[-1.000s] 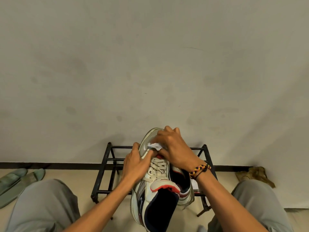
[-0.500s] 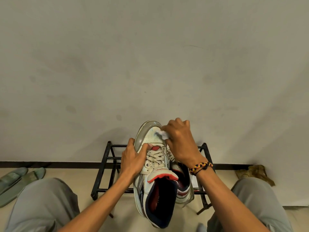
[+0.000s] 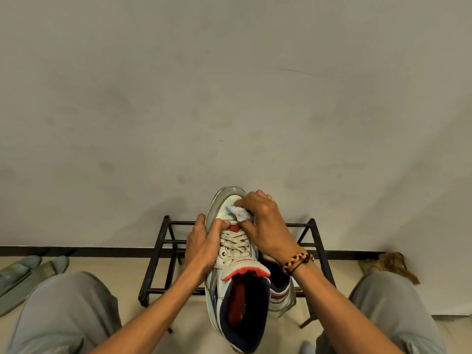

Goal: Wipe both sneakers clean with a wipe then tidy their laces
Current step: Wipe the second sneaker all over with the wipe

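A white sneaker (image 3: 231, 254) with red and navy trim is held up in front of me, toe pointing away. My left hand (image 3: 203, 245) grips its left side, thumb over the lowest laces. My right hand (image 3: 265, 226) pinches a crumpled white wipe (image 3: 240, 213) and presses it on the toe box. The second sneaker (image 3: 279, 290) sits behind and to the right on the rack, mostly hidden by the first shoe and my right wrist.
A black metal shoe rack (image 3: 158, 254) stands against the grey wall (image 3: 229, 98). Green slippers (image 3: 23, 274) lie on the floor at the left. A brown crumpled thing (image 3: 388, 267) lies at the right by the baseboard. My knees frame the bottom corners.
The sneaker has risen a little. My right hand slid the wipe from the base of the laces up onto the toe box. My left hand kept its grip.
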